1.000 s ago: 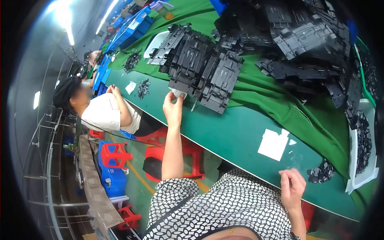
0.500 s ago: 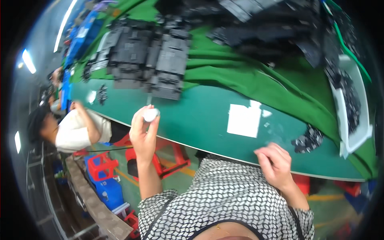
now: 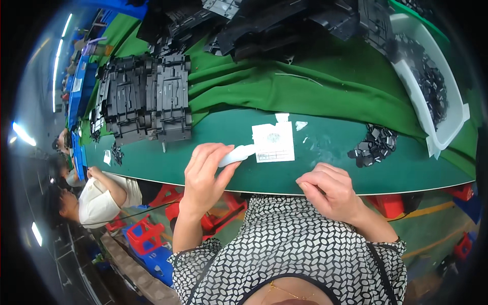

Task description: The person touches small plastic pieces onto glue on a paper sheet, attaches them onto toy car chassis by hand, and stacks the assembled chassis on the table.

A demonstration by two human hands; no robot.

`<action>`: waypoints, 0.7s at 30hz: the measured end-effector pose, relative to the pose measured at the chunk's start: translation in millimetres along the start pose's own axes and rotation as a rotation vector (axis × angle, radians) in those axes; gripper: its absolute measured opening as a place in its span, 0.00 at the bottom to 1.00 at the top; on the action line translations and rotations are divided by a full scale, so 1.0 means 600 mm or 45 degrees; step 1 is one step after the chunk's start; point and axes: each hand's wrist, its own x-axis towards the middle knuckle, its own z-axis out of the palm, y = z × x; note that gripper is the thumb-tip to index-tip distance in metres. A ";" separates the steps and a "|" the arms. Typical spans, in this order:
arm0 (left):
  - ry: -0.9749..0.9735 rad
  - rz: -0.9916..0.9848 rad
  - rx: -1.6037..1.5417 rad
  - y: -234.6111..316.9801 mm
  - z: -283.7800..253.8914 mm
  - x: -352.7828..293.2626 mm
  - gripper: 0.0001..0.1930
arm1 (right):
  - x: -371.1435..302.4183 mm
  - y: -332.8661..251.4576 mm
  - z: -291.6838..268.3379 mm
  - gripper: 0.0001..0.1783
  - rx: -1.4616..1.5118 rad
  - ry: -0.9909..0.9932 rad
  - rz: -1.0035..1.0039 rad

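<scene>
My left hand [image 3: 202,178] is closed around a small white squeeze bottle [image 3: 235,155] with a tapered nozzle. The bottle lies tilted, its tip pointing right at the left edge of a white printed paper [image 3: 279,136] on the green table [image 3: 218,134]. A patch of small dark marks shows on the paper. My right hand [image 3: 330,190] hovers by the table's near edge with fingers curled and pressed together; anything in them is hidden. Beyond it on the right is a pile of small black plastic pieces [image 3: 375,145].
Black moulded panels [image 3: 173,96] stand stacked at the left on green cloth [image 3: 325,94]; more black parts [image 3: 284,28] are heaped at the back. A white bin [image 3: 414,96] holds many black pieces at right. A person in white [image 3: 104,198] sits at left near red stools [image 3: 145,235].
My left hand has moved right, toward the paper, and the bottle now points sideways at it. My right hand stays curled near the edge. The whole view has shifted.
</scene>
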 end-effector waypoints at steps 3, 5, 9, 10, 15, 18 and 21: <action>-0.035 -0.100 -0.071 0.009 -0.001 0.002 0.17 | 0.001 -0.001 -0.001 0.04 0.003 -0.009 0.002; -0.053 -0.083 -0.065 0.007 -0.002 0.004 0.18 | 0.002 -0.001 -0.001 0.04 0.003 -0.010 -0.013; -0.081 -0.080 -0.059 0.006 -0.002 0.007 0.18 | 0.002 0.002 0.000 0.04 0.007 -0.010 -0.001; -0.086 -0.079 -0.058 0.006 -0.001 0.007 0.18 | 0.002 0.001 0.001 0.05 0.014 -0.010 0.001; -0.116 -0.098 -0.034 0.007 -0.001 0.008 0.19 | 0.003 0.001 0.001 0.05 0.022 -0.009 0.000; -0.119 -0.111 -0.030 0.009 -0.001 0.009 0.19 | 0.002 0.002 0.002 0.05 0.031 -0.002 -0.009; -0.128 -0.108 -0.030 0.008 0.001 0.010 0.19 | 0.001 0.003 0.003 0.05 0.037 0.012 -0.015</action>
